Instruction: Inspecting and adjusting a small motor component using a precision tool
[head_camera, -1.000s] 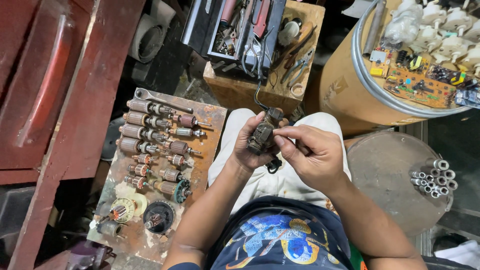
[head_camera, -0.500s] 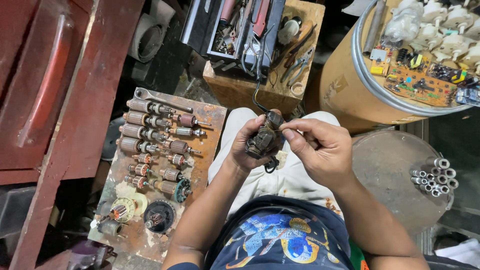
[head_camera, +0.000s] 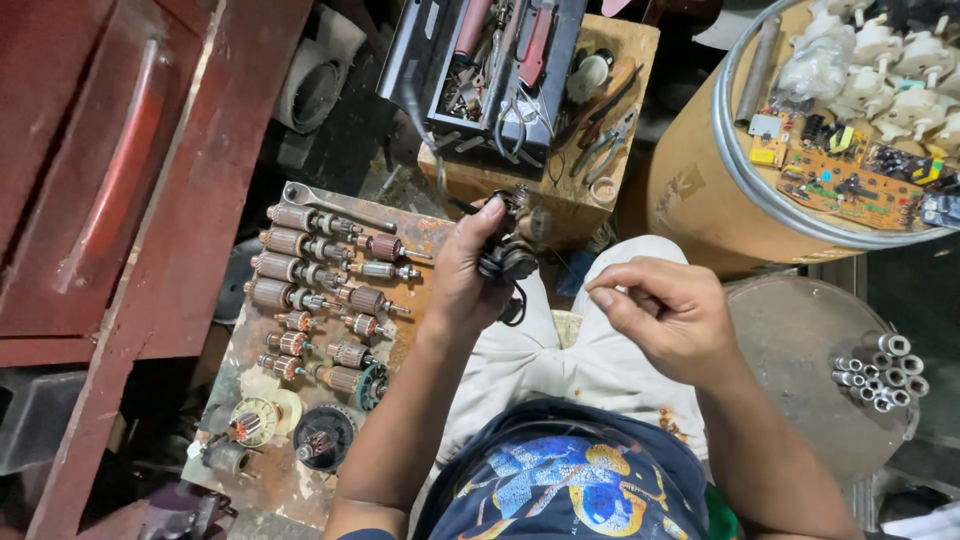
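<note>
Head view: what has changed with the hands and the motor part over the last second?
The right hand has come off the motor part and drawn back to the right, fingers curled, holding nothing visible. The left hand still grips the part, now alone, shifted slightly left. The rotors on the board, the toolbox and the drum stayed put.

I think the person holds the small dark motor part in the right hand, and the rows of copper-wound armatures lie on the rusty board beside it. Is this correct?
Not quite: the head view shows the small dark motor part held in the left hand, while the right hand is apart from it, with its fingers curled. The rows of copper-wound armatures do lie on the rusty board beside it.
</note>
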